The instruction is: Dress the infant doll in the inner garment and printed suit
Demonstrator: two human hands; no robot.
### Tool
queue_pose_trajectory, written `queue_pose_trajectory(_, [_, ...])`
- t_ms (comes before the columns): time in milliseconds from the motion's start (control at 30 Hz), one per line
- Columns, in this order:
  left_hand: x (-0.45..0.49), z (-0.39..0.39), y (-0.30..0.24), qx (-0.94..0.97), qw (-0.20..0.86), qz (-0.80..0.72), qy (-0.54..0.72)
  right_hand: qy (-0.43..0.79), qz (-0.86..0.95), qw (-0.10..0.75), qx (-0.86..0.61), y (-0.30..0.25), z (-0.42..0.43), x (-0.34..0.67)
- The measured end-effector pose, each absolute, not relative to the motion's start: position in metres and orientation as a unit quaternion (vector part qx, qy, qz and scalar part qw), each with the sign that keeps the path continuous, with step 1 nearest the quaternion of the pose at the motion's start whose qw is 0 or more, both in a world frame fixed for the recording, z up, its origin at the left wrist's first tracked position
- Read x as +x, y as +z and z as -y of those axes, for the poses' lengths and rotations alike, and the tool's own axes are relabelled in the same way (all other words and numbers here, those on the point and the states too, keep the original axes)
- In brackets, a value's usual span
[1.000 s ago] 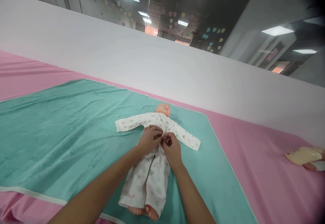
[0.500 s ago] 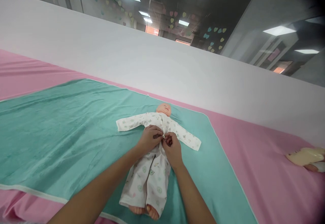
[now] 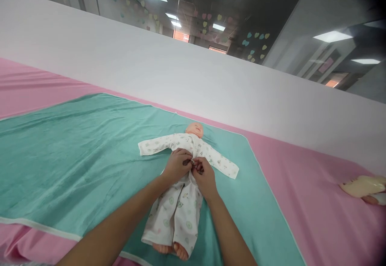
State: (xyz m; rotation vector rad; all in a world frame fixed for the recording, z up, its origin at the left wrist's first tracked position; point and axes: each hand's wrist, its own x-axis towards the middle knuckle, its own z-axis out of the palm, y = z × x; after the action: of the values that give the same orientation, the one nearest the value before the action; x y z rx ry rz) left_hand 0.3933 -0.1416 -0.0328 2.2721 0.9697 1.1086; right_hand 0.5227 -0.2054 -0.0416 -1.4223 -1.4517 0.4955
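A baby doll (image 3: pixel 194 129) lies on its back with its head away from me and its bare feet toward me. It wears a white printed long-sleeved top (image 3: pixel 221 163) and matching trousers (image 3: pixel 173 213). Both sleeves are spread out to the sides. Over the doll's belly, my left hand (image 3: pixel 179 163) pinches the front edge of the top. Close beside it, my right hand (image 3: pixel 204 175) also pinches the top's front opening, fingertips nearly touching the left ones. Whatever fastening lies between the fingers is too small to make out.
Under the doll spreads a green blanket (image 3: pixel 75 153) with a white border, over a pink sheet (image 3: pixel 307 185). A low white wall (image 3: pixel 181 77) runs behind, with a glass pane above it. A beige plastic object (image 3: pixel 363 186) lies at the right edge.
My fingers have shifted very slightly at the top's front, both hands still pinching there. The doll and blanket have not moved.
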Motion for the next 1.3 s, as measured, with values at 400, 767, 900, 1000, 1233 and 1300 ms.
queue_pose_trajectory(400, [0.389,0.141,-0.027,0.8,0.28,-0.329,0.417,0.188,0.59,0.523,-0.585,-0.044,0.205,0.518])
queue_pose_trajectory(767, [0.38,0.139,-0.026,0.77,0.403,-0.268,0.415,0.253,0.571,0.557,-0.546,-0.038,0.207,0.523])
queue_pose_trajectory(900, [0.382,0.138,-0.027,0.775,0.384,-0.278,0.418,0.245,0.564,0.56,-0.555,-0.039,0.206,0.525])
queue_pose_trajectory(1000, [0.383,0.138,-0.028,0.777,0.372,-0.285,0.419,0.232,0.569,0.561,-0.554,-0.041,0.205,0.525])
queue_pose_trajectory(1233, [0.383,0.139,-0.028,0.779,0.364,-0.294,0.418,0.185,0.611,0.559,-0.53,-0.045,0.205,0.527])
queue_pose_trajectory(1300, [0.383,0.139,-0.029,0.777,0.361,-0.296,0.423,0.187,0.611,0.562,-0.525,-0.045,0.204,0.527])
